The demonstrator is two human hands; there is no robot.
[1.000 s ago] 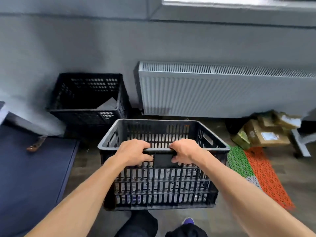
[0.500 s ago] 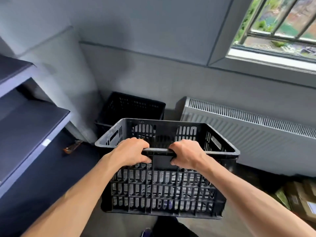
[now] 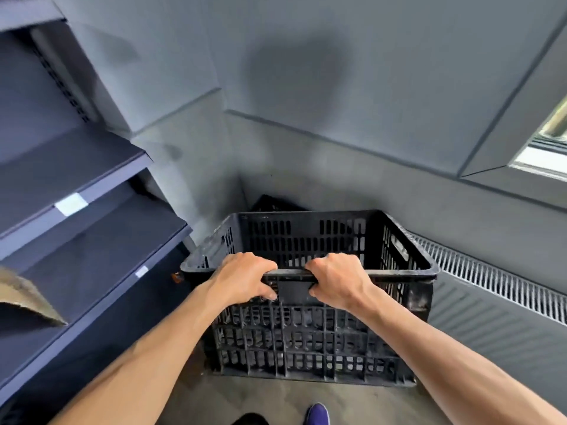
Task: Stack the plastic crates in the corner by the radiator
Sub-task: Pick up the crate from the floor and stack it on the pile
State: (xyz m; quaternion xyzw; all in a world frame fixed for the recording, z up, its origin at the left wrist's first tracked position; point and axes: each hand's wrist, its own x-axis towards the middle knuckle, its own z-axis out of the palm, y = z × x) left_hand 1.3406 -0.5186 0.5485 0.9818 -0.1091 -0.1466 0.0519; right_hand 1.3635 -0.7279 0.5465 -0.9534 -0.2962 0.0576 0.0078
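Observation:
I hold a black slatted plastic crate point(image 3: 310, 342) in front of me, lifted off the floor. My left hand point(image 3: 242, 279) and my right hand point(image 3: 337, 282) both grip its near rim, side by side, fingers curled over the edge. Behind it, in the corner, only the top edge of a second black crate point(image 3: 270, 204) shows; the held crate hides the rest. The white radiator point(image 3: 497, 302) runs along the wall to the right of the crates.
Dark blue metal shelves point(image 3: 76, 216) stand close on the left, with a piece of cardboard point(image 3: 27, 299) lying on one. Grey walls meet in the corner ahead. A window recess point(image 3: 540, 148) is at the upper right. My shoe point(image 3: 317, 414) shows on the concrete floor below.
I have moved closer to the corner with the crate held in both hands. The corner crate is now almost fully hidden behind the held one, and the shelves fill more of the left.

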